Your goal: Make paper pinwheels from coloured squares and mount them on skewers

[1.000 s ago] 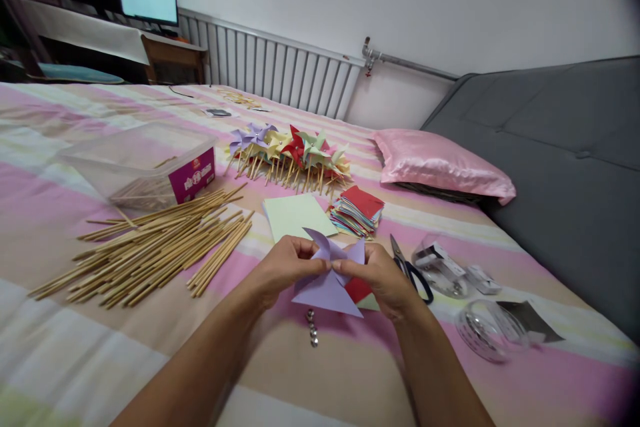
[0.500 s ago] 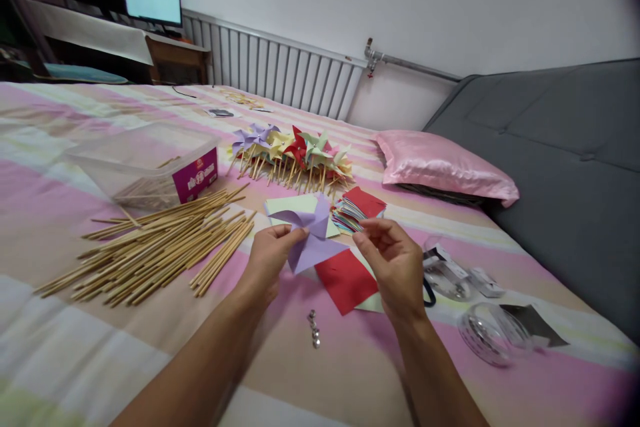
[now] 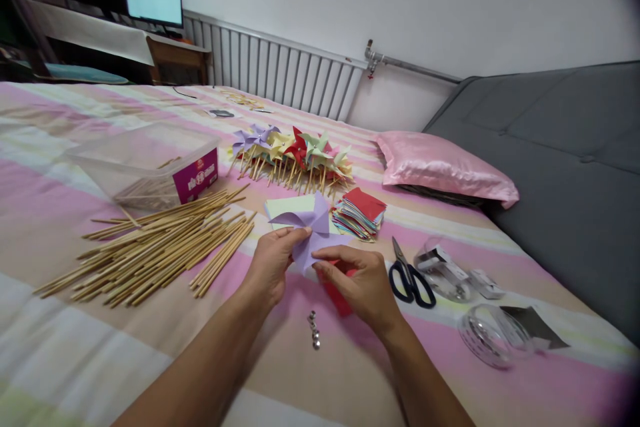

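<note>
My left hand (image 3: 273,263) pinches a folded purple paper pinwheel (image 3: 310,230) a little above the striped bed cover. My right hand (image 3: 357,283) lies low beside it, fingers bent over a red paper square (image 3: 336,297) on the cover; I cannot tell whether it grips the sheet. Several small silver pins (image 3: 313,331) lie just in front of both hands. A pale green sheet (image 3: 285,205) shows behind the pinwheel.
A heap of wooden sticks (image 3: 155,247) lies to the left, a clear plastic box (image 3: 145,163) behind it. Finished pinwheels (image 3: 293,150), a stack of coloured squares (image 3: 360,212), black scissors (image 3: 407,273), tape rolls (image 3: 487,333) and a pink pillow (image 3: 443,163) surround the hands.
My left hand carried the purple pinwheel up and left, off the red square. My right hand let go of it, lifted, then came down onto the red paper.
</note>
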